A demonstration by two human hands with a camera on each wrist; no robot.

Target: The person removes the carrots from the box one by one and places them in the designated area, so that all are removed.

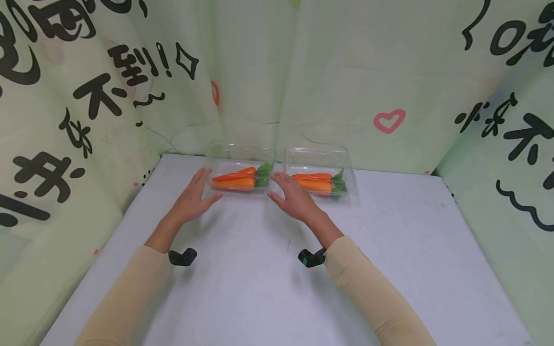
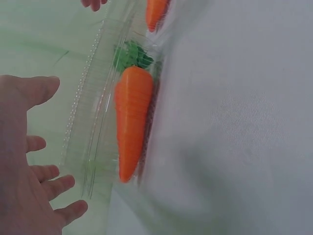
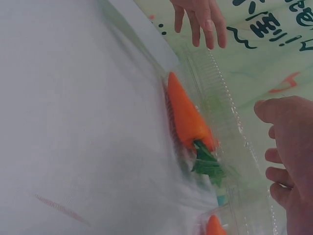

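Two clear plastic clamshell boxes stand side by side at the table's back edge, lids raised. Inside the left box (image 1: 239, 153) lie orange toy-like carrots (image 1: 235, 182) with green tops; the right box (image 1: 318, 154) contains similar carrots (image 1: 312, 184). My left hand (image 1: 192, 198) is by the left box's left end, thumb apart from the fingers. Between the two boxes, my right hand (image 1: 296, 198) reaches near the left box's right end, partly covering the right box's left side. Neither hand grips anything; whether the fingertips touch the plastic, I cannot tell.
A white-topped table (image 1: 255, 288) extends in front of the boxes. Pale green curtains (image 1: 329, 81) with black lettering and red hearts hang behind it and along both sides. Each wrist carries a small black camera (image 1: 182, 257).
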